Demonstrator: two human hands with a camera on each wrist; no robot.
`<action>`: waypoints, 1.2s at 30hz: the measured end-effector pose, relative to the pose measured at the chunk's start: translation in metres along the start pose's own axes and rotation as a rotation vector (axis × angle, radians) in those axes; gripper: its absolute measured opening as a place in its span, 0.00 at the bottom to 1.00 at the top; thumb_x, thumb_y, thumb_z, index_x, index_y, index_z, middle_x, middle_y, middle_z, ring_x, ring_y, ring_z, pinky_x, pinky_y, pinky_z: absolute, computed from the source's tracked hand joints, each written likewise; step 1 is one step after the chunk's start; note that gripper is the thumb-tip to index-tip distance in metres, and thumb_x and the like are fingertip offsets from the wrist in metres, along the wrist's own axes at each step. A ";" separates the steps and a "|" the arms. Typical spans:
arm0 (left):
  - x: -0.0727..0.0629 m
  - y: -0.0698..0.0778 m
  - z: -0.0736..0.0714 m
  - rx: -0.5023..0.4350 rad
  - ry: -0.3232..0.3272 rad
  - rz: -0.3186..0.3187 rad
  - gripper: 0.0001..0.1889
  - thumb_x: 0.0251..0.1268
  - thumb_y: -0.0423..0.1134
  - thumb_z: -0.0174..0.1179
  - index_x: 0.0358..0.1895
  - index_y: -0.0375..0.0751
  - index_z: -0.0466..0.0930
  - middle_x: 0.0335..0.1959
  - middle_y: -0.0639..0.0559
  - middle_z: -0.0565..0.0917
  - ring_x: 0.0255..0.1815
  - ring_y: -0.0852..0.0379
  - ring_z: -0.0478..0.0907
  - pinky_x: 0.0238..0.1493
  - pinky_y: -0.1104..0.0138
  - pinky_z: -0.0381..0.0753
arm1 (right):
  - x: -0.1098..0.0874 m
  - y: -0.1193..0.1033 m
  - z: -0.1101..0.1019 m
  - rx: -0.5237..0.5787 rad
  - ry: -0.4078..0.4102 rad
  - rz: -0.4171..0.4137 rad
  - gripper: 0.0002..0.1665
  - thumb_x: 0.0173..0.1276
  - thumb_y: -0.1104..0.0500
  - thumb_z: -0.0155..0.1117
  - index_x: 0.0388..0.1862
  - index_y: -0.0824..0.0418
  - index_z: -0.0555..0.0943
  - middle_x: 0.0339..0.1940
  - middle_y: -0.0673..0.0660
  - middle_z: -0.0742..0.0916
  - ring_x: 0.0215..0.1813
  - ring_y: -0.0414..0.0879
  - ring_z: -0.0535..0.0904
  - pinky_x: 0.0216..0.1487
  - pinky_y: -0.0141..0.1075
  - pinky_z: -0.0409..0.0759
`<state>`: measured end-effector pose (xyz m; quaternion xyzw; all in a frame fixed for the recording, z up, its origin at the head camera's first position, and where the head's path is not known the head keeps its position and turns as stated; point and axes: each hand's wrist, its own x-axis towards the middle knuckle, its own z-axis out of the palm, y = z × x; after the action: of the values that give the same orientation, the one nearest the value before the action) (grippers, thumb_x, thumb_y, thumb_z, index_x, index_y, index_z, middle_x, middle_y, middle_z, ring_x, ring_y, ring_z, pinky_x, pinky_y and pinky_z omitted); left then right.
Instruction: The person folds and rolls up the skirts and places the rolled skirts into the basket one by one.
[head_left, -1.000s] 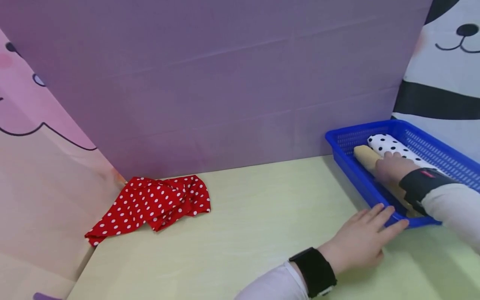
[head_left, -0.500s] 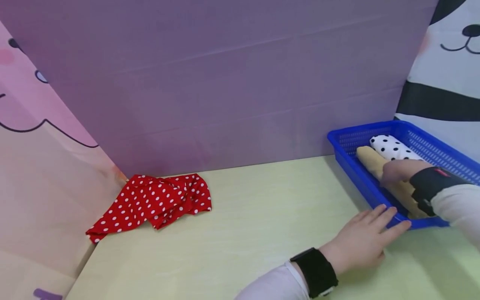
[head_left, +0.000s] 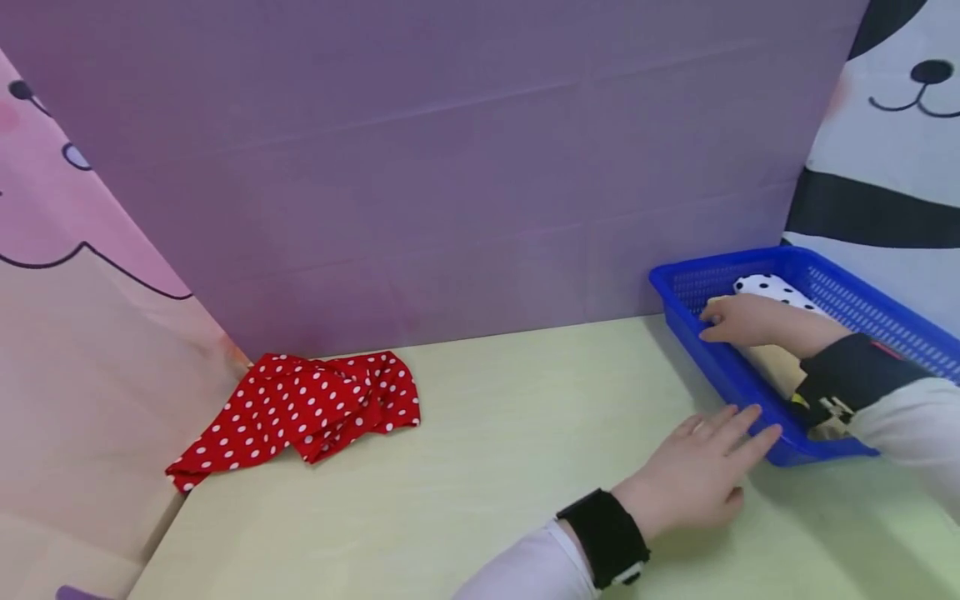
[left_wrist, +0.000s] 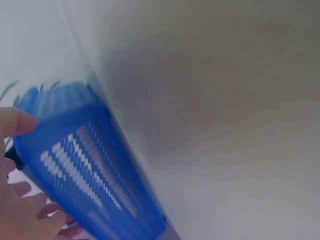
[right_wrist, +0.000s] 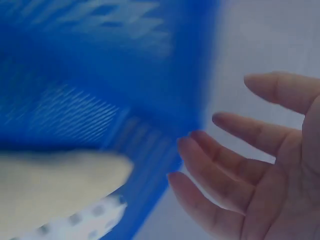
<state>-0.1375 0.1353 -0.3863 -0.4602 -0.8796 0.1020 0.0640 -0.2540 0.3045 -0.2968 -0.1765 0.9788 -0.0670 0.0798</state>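
Observation:
A blue perforated plastic basket (head_left: 693,350) sits at the right of the table in the head view. Inside lie a beige cloth roll (head_left: 776,367) and, behind it, a white roll with black dots (head_left: 772,287), both partly hidden by the right arm. My right hand (head_left: 746,321) hovers over the basket's left side; in the right wrist view its fingers (right_wrist: 215,180) are spread and slightly bent, apart from the beige roll. My left hand (head_left: 682,479) is at the basket's near corner, fingers extended at the rim; whether they touch it cannot be told.
A crumpled red cloth with white dots (head_left: 300,412) lies at the left on the pale table (head_left: 480,450). A purple backdrop (head_left: 450,183) stands behind the table. Printed panels stand at both sides, with the basket close to the right one.
My right hand has come off the beige roll and moved left and up toward the basket's left rim. The left hand has shifted slightly left. Both rolls stay in the basket.

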 end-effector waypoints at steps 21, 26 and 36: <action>-0.088 -0.108 0.005 -0.410 0.481 -0.483 0.15 0.64 0.42 0.57 0.52 0.43 0.79 0.61 0.43 0.74 0.64 0.48 0.70 0.60 0.58 0.73 | 0.004 -0.102 0.049 0.670 0.389 -0.084 0.18 0.72 0.58 0.53 0.51 0.71 0.78 0.44 0.67 0.84 0.39 0.50 0.82 0.39 0.37 0.79; -0.111 -0.123 0.017 -0.517 0.515 -0.662 0.14 0.63 0.41 0.56 0.49 0.40 0.80 0.59 0.42 0.76 0.61 0.45 0.72 0.59 0.55 0.73 | 0.011 -0.124 0.075 0.910 0.404 -0.071 0.17 0.73 0.61 0.51 0.52 0.74 0.76 0.45 0.69 0.83 0.40 0.43 0.81 0.47 0.36 0.81; -0.176 -0.172 0.031 -0.679 0.535 -1.051 0.17 0.63 0.42 0.56 0.51 0.36 0.79 0.60 0.35 0.72 0.61 0.37 0.69 0.58 0.45 0.70 | 0.023 -0.155 0.093 1.023 0.370 -0.102 0.17 0.72 0.62 0.51 0.51 0.75 0.76 0.44 0.68 0.83 0.43 0.53 0.82 0.51 0.43 0.80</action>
<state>-0.1809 -0.1083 -0.3786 0.0244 -0.9235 -0.3418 0.1723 -0.2066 0.1430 -0.3661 -0.1479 0.8092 -0.5682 -0.0217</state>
